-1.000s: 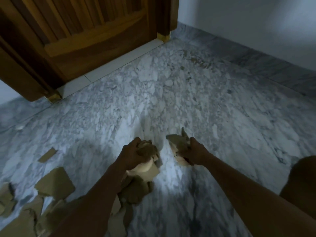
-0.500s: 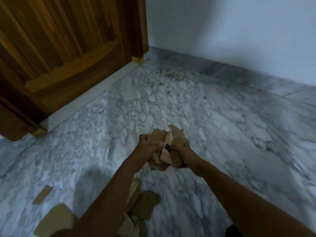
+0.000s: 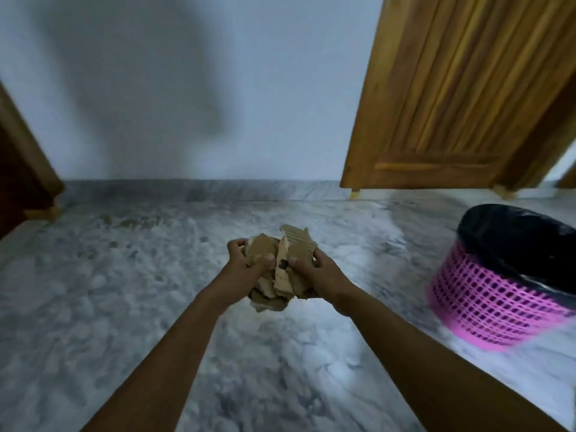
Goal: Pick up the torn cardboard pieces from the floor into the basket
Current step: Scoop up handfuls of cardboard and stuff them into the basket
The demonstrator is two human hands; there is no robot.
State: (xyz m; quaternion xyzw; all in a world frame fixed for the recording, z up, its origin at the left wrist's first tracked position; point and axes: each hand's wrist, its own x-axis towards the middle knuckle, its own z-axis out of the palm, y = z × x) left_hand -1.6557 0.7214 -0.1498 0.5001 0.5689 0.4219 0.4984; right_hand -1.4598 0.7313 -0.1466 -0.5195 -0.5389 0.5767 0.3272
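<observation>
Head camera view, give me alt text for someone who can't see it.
Both hands, left hand and right hand, clutch a bundle of torn cardboard pieces above a marble floor. A pink basket with a black liner stands to the right, near a wooden door.

The cardboard pieces (image 3: 282,263) are brown. The basket (image 3: 486,302) is pink with little square holes, and its bag (image 3: 514,241) is black. The floor (image 3: 156,275) is grey and white marble.

A second ago each hand gripped its own cardboard pieces; now the left hand (image 3: 246,263) and right hand (image 3: 314,269) press one bundle of cardboard pieces (image 3: 280,266) together. The pink basket (image 3: 486,294) has come into view by the floor's right edge.
</observation>
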